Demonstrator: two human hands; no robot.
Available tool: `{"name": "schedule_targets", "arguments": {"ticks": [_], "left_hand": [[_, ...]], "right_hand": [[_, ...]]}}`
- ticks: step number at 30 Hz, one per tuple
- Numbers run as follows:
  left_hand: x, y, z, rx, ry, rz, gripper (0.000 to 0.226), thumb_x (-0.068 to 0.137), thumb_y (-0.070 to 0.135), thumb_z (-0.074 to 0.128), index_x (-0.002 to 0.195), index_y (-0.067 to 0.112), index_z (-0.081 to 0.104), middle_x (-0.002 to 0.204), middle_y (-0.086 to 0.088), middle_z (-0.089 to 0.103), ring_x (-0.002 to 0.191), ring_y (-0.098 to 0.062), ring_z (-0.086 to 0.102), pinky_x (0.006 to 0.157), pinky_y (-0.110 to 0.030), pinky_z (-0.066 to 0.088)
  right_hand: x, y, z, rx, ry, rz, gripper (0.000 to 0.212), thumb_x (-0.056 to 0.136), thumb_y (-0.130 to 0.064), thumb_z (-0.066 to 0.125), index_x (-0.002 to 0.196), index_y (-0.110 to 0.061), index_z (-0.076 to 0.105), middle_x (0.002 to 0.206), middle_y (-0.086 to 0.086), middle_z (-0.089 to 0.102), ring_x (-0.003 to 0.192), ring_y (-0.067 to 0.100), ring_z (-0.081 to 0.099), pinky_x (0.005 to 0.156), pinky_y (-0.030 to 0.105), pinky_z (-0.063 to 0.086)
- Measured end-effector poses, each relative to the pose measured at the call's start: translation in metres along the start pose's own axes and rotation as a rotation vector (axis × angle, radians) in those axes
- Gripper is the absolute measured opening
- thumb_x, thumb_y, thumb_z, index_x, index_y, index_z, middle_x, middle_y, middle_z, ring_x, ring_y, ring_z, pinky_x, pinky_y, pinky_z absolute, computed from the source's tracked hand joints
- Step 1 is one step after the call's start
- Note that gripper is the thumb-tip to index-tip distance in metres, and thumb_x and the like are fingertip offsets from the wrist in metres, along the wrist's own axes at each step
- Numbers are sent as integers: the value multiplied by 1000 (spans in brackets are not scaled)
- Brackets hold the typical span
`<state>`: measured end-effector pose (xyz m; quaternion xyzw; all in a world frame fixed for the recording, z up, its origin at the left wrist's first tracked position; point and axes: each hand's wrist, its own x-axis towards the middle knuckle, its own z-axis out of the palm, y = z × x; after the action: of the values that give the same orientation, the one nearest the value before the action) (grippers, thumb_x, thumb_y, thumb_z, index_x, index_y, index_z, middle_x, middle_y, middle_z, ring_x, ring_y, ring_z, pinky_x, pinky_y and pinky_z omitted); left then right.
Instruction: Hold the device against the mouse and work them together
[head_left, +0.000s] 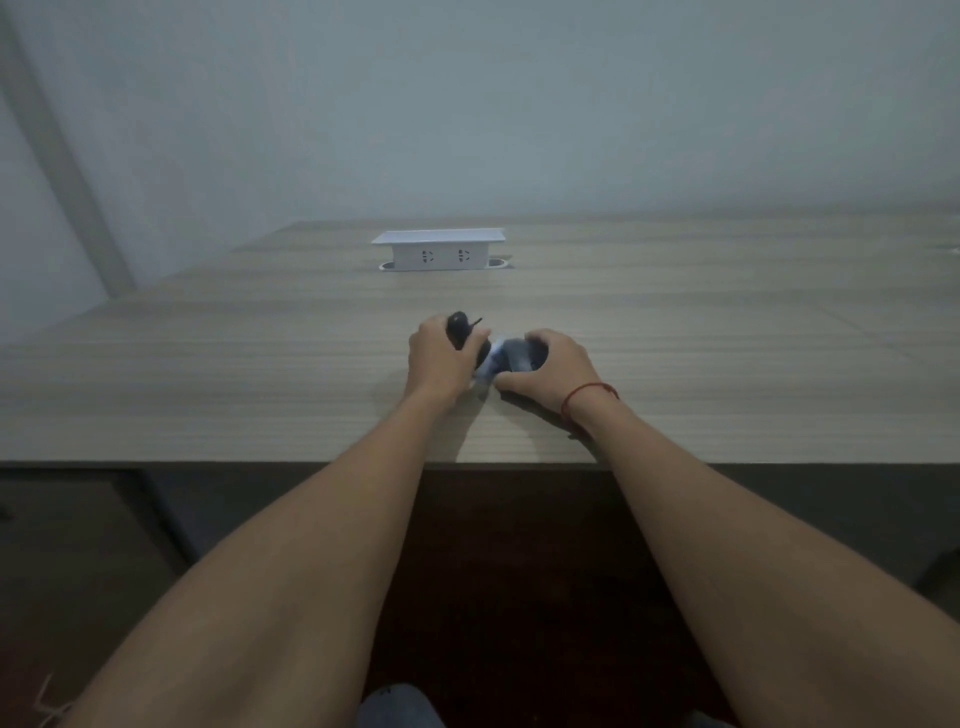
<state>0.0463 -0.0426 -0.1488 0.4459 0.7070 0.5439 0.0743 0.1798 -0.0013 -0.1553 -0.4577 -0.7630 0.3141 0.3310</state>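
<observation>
left hand (440, 358): gripping a black rounded object (459, 328), thin piece sticking out its top
right hand (545, 366): curling round a dark object (511, 355), blurred, pale bit beside it
progress: both pieces being held close together on worktop (208, 364), not visibly joined
beyond hands: white socket box (439, 252) standing raised, nothing plugged in

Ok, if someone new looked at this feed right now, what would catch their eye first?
Most likely the two hands meeting mid-table: the left hand grips a small black object, while the right hand holds a dark item with something pale beside it, too blurred to identify. Next, the white socket box standing up out of the table near its far edge, and the red string on the right wrist.
</observation>
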Motion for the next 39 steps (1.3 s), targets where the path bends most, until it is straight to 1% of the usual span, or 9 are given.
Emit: {"name": "schedule_targets", "arguments": {"ticks": [5,10,14,18,21,26,30,35,39], "left_hand": [[2,5,-1,-33,119,50,38,89,38,65,96,1,64,89,-9,62,79,-18,56,64,-20,40],[11,6,-5,192,0,73,28,88,33,67,94,6,63,93,-11,63,82,-24,58,73,-32,48],[12,19,-5,88,11,179,27,89,32,66,85,6,61,82,-7,59,77,-23,57,66,-27,40],[17,16,-9,278,-56,104,34,91,34,63,105,3,61,103,-15,63,97,-32,62,73,-31,40],[25,21,-14,181,-80,161,30,90,34,64,93,4,62,92,-12,63,91,-31,63,71,-31,43],[25,12,-11,321,-138,108,35,92,33,62,108,2,61,109,-18,63,101,-35,61,76,-33,42],[21,20,-10,113,-43,161,28,92,33,61,87,5,60,86,-11,61,82,-27,59,70,-31,42],[23,2,-7,231,-71,91,39,92,37,61,103,0,61,101,-16,63,92,-30,60,74,-33,44],[22,16,-7,-55,82,72,40,92,37,60,103,-2,62,95,-12,63,88,-26,59,74,-29,43]], "right_hand": [[2,2,-2,16,19,-34,75,66,-24,83,132,-12,50,134,8,52,117,20,50,90,25,41],[0,1,-5,89,32,4,87,67,-20,83,141,-14,36,138,7,47,126,22,45,99,30,40],[0,1,-5,121,10,3,88,66,-19,84,141,-16,38,137,6,49,123,20,46,94,27,39],[1,3,-3,119,-17,-6,90,64,-22,85,140,-18,38,139,4,48,125,20,45,99,32,41],[3,3,-4,126,-63,-13,89,66,-23,84,141,-21,36,140,3,48,126,22,45,103,37,41],[3,4,-1,122,-82,-37,91,67,-23,84,143,-21,33,145,2,44,131,21,42,102,32,38],[7,6,3,-35,15,-26,81,68,-35,82,137,-18,43,139,5,45,128,24,42,103,36,39],[6,6,-1,62,11,-9,87,65,-29,85,139,-20,39,134,3,48,124,21,45,99,33,41],[4,3,-8,148,-52,-2,95,66,-23,85,144,-22,31,135,1,49,123,20,45,102,35,39]]}}
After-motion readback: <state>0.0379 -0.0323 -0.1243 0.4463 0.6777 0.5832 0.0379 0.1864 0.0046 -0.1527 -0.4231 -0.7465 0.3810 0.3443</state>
